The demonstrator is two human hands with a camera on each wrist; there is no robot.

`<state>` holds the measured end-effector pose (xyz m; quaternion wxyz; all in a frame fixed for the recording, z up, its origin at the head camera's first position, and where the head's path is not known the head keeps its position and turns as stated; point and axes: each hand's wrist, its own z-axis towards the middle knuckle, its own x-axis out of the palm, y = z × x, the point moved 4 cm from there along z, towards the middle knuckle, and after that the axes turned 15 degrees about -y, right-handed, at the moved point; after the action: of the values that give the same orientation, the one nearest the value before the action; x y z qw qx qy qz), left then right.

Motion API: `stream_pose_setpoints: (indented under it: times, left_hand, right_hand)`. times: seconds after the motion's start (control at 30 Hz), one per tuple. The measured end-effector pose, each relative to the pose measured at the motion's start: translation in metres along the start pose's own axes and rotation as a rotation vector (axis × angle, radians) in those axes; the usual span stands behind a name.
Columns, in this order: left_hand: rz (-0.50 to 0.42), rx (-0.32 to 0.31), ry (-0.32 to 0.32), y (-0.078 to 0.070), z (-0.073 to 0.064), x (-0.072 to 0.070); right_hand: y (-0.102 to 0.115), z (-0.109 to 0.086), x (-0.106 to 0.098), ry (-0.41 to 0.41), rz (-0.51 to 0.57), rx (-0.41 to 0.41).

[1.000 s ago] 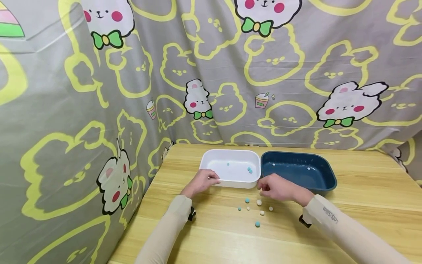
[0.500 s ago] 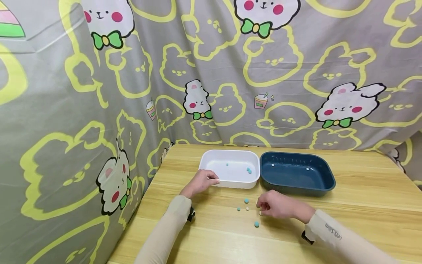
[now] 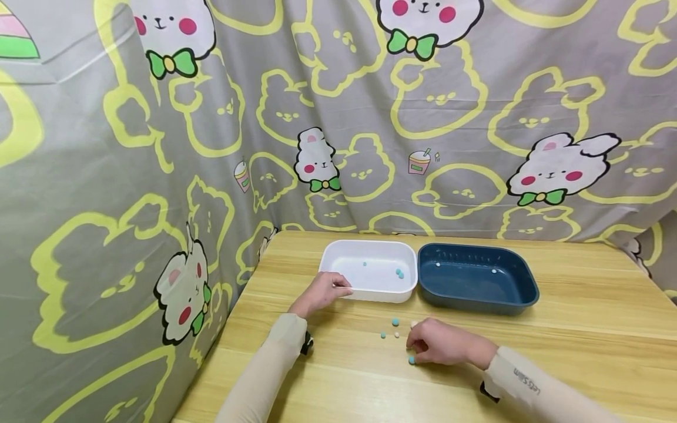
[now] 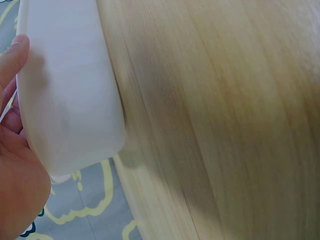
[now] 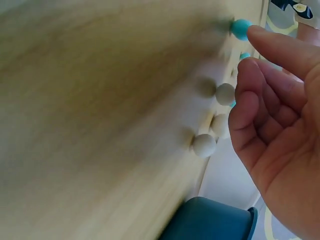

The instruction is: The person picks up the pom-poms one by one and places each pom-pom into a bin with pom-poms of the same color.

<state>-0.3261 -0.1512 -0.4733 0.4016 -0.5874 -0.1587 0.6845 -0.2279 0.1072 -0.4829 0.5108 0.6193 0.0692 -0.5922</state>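
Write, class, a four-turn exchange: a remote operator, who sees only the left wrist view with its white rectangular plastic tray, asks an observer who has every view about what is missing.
Operator: I see the left hand gripping the rim of the white rectangular plastic tray, but only its outside. What lies inside?
Observer: The head view shows three small, round turquoise balls on its floor.
Operator: My view shows no right hand. Where is it?
Observer: Low over the light wooden table, its thumb tip right by a loose, round turquoise ball; I cannot tell whether they touch.
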Motion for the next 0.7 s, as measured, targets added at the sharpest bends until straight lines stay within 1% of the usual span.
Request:
stream_pose_setpoints:
  times: [0.2,0.4,0.5,0.7]
  left_hand:
    - [-0.001,-0.007,-0.002,-0.001,-0.001,0.0]
    - [0.0,-0.006,0.0,0.0,-0.001,0.0]
    - [0.008,0.002,-0.002,0.0,0.0,-0.001]
    - [0.005,0.009,-0.005,0.0,0.0,-0.001]
  right_hand:
    - [-0.004,0.001,0.007,0.021,-0.013,0.02]
    - [-0.001,0.002,0.008,0.029,-0.015,0.016]
    - [0.003,0.002,0.009,0.031,-0.018,-0.014]
    - [0.006,0.003,0.009,0.033,-0.03,-0.031]
